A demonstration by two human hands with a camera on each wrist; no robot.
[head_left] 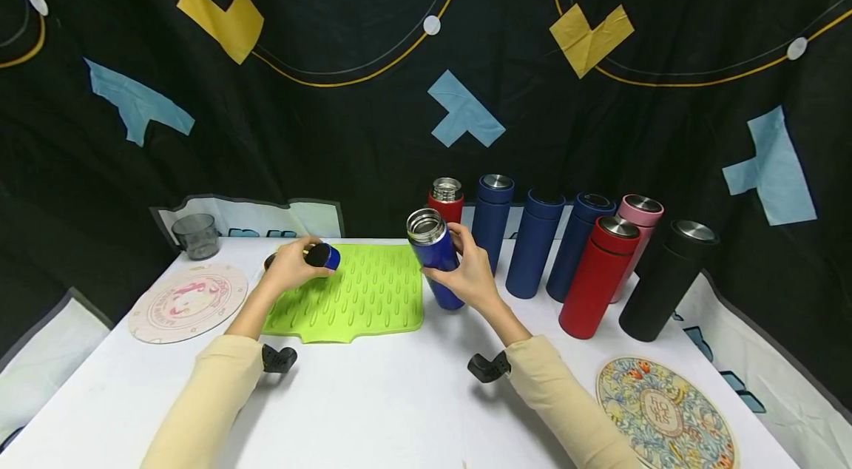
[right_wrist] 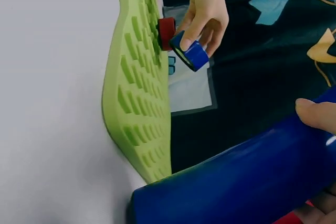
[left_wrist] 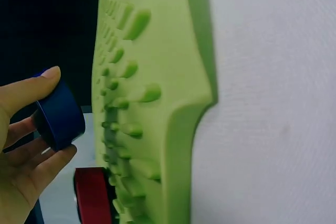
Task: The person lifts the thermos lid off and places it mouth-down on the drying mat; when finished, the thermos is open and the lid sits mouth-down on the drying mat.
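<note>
My left hand pinches a blue bottle lid between thumb and fingers, just above the left part of a green studded mat. Beneath that hand a red lid rests on the mat, mostly hidden in the head view. To the mat's right, my right hand grips a blue thermos bottle around its side. The bottle has no lid on, so its steel mouth shows. Its base is at the table, though whether it bears on it I cannot tell.
Behind the blue thermos stands a lidless red bottle. Several capped bottles crowd the right: navy, a red one, a pink one and a black one. Round mats lie left and right. A grey cup stands back left.
</note>
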